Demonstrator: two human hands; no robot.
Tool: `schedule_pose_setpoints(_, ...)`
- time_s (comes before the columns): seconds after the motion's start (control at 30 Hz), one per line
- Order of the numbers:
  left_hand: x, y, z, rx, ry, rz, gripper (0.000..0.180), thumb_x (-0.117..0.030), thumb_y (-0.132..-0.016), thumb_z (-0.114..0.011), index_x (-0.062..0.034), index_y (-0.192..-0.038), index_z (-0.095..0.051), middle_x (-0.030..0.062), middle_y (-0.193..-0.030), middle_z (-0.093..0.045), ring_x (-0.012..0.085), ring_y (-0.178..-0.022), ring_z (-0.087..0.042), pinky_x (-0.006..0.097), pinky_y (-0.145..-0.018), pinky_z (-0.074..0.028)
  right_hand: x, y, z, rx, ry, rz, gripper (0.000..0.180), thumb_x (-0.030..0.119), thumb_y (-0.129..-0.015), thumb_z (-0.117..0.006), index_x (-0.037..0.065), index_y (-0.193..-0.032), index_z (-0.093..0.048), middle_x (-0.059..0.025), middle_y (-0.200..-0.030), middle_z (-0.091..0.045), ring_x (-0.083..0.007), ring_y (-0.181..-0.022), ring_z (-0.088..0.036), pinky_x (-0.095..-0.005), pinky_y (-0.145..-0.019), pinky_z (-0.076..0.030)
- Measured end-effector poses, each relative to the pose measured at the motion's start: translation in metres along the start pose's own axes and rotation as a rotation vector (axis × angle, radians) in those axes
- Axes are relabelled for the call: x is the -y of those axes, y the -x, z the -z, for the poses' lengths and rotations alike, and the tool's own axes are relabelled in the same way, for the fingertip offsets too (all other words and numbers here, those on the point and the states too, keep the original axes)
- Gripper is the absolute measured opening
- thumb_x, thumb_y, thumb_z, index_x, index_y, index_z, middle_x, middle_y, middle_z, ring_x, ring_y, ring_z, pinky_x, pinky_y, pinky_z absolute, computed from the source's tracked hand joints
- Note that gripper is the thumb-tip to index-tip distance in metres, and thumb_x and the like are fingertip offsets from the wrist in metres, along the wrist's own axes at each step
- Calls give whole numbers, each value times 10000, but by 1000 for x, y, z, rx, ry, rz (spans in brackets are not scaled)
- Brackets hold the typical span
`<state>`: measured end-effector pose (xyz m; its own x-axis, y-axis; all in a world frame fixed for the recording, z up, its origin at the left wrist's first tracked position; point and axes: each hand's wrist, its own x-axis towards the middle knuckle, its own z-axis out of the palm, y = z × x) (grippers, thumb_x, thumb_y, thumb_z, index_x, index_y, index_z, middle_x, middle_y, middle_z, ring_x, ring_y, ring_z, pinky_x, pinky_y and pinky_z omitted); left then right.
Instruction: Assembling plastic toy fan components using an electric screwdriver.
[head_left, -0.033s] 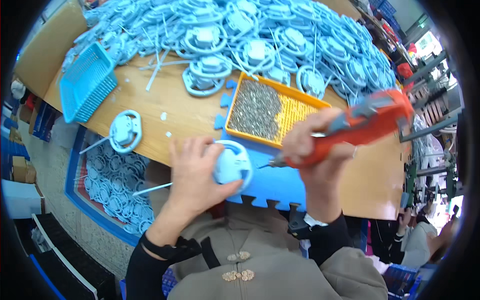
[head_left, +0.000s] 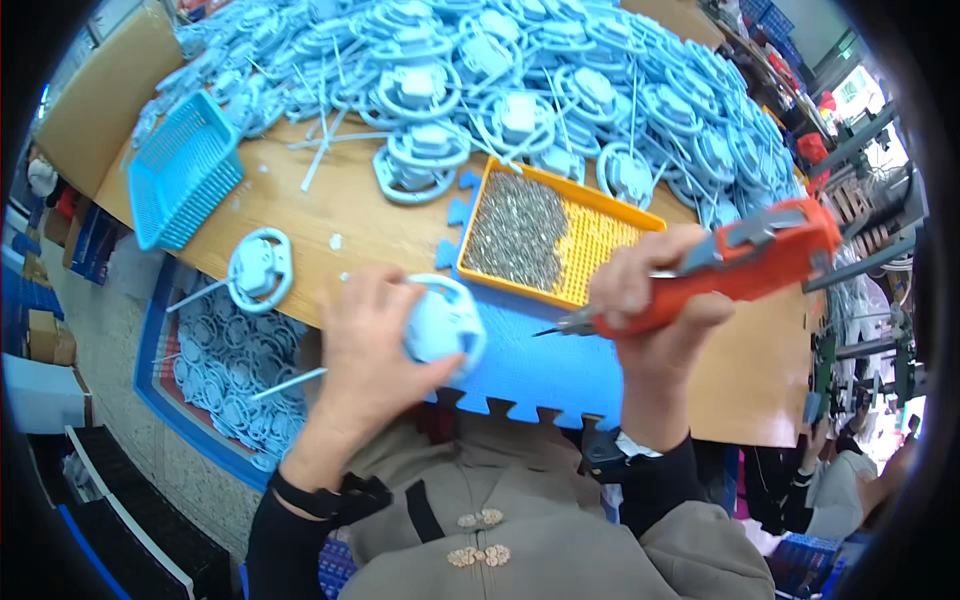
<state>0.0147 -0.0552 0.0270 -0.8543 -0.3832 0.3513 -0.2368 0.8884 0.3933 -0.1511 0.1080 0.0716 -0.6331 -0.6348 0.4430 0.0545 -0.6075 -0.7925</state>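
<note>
My left hand [head_left: 365, 345] is closed round a light-blue round plastic part [head_left: 440, 325], thumb on its near edge and fingers over its far left side. A thin light-blue stick [head_left: 288, 384] juts out to the left from under that hand. A red power screwdriver [head_left: 735, 265] lies in my right hand [head_left: 645, 290], fingers wrapped round its body. Its thin bit points left toward the part, with a gap between them. Beneath both is a blue foam mat [head_left: 560, 372] with jigsaw edges. Behind it sits a yellow tray [head_left: 625, 222] with many small metal screws [head_left: 515, 230].
A large heap of light-blue parts [head_left: 520, 118] covers the far side of the table. A blue basket [head_left: 185, 180] stands at the left; a single part [head_left: 260, 270] lies at the table's left edge. Below is a blue-rimmed bin [head_left: 205, 428] full of similar parts.
My left hand has shifted left with the light-blue part. The screwdriver has moved slightly right, widening the gap between its bit and the part.
</note>
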Motion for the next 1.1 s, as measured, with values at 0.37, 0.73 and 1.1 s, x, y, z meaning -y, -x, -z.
schedule_pose_setpoints(0.37,105,38,123,397,-491,368,591,-298,-564,-817,-90,-1053,-557,116,-1048,-567,309,-1073,-507,514,-964,-309,14,-23,57,-125,113,178,517,425,-806,-718,34,-1034,-467,-76,-703,-532,-155,-551,-507,-281,-503,-427)
schedule_pose_setpoints(0.73,122,-251,5,-32,-85,-255,665,-289,-750,-729,-90,-1327,-467,191,-1331,-464,367,-1236,-439,409,-1040,-347,-11,-45,88,-184,109,205,416,293,-819,-717,22,-1030,-482,-82,-758,-557,-157,-618,-533,-267,-498,-423)
schedule_pose_setpoints(1.1,86,-214,-13,24,-239,-208,549,-157,-739,-676,-103,-1263,-521,192,-1269,-475,378,-1117,-511,407,-951,-420,-21,-47,107,-293,99,208,261,79,-811,-652,27,-1006,-486,-78,-742,-554,-145,-601,-554,-262,-555,-454)
